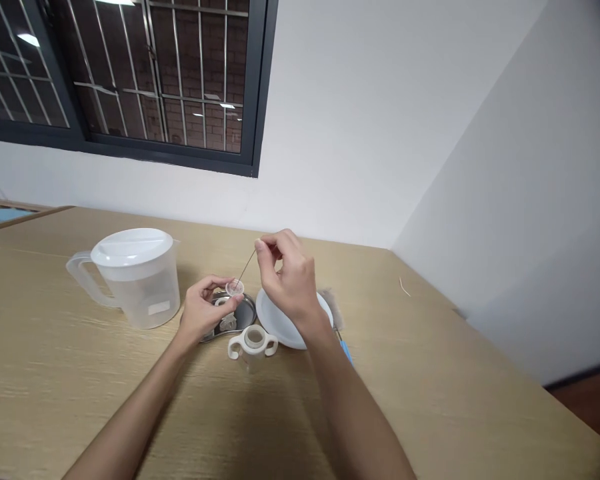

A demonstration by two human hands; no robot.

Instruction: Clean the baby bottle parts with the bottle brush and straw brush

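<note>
My left hand [207, 308] grips a small round translucent cap [235, 288] between thumb and fingers, over a metal tray [249, 313]. Pinched in my right hand [290, 270] is the upper end of a thin dark rod [247, 265], which slants down to the left. Its lower tip meets the face of the cap; whether it passes into a hole is too small to tell. Small clear and white parts [228, 323] lie in the tray, partly behind my left hand. Just in front stands a baby bottle [255, 341] with two white handles, its top uncovered.
A lidded translucent pitcher [147, 287] stands at the left. Behind my right wrist is a white bowl [275, 320], partly covered. Beside it lies a bottle brush [334, 308] with a blue handle. A thin pale strip [405, 287] rests farther right on the wooden table [455, 387].
</note>
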